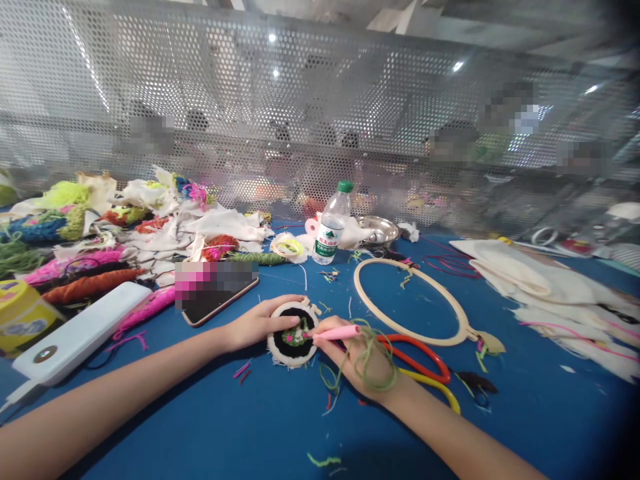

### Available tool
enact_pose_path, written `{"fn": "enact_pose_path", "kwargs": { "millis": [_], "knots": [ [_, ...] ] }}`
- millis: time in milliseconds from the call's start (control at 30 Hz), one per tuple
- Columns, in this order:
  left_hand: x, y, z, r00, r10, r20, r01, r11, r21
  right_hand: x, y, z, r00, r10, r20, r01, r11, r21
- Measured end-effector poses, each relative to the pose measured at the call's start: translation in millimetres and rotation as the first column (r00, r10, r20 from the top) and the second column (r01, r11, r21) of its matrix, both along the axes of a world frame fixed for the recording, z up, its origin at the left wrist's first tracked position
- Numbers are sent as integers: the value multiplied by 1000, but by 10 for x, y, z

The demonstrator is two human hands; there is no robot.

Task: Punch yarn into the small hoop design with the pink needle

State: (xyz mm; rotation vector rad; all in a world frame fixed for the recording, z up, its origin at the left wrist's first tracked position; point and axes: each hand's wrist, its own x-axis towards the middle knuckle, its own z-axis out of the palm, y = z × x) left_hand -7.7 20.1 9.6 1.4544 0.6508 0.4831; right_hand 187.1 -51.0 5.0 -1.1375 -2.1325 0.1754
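My left hand [260, 321] grips the rim of a small embroidery hoop [293, 333], which holds black fabric with pink and green stitching and lies on the blue table [200, 413]. In my right hand [363, 360] is a pink punch needle [336, 332], its tip touching the stitched patch. Green yarn [367, 350] loops loosely over the right hand's fingers and wrist.
A large empty wooden hoop [410, 300] lies just behind the right hand, with red and yellow scissors [425, 367] beside it. A phone [215, 297], a white case [80, 333], a water bottle [331, 227], piles of yarn and cloth [125, 227] and white fabric [550, 287] surround the work. A perforated metal screen [320, 120] closes the back.
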Motion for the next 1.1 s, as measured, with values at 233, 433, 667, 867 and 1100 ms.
{"fn": "enact_pose_path", "kwargs": {
  "millis": [233,433,667,867,1100],
  "knots": [
    [3,-17,130,992,-126,6,125,990,65,-22,25,-1,983,100,152,-121,983,139],
    [69,-73,122,986,167,-12,-168,984,-54,-36,31,-35,980,100,173,-141,961,238],
    [64,-187,152,952,255,170,-215,951,-222,-9,87,-21,987,1,-163,-11,998,-60],
    [72,-272,124,981,187,47,-185,982,-47,29,85,22,974,-69,-216,23,978,-208],
    [1,-155,15,989,29,-145,-10,991,130,42,102,82,989,-14,-145,-17,977,-212]
  ]
}}
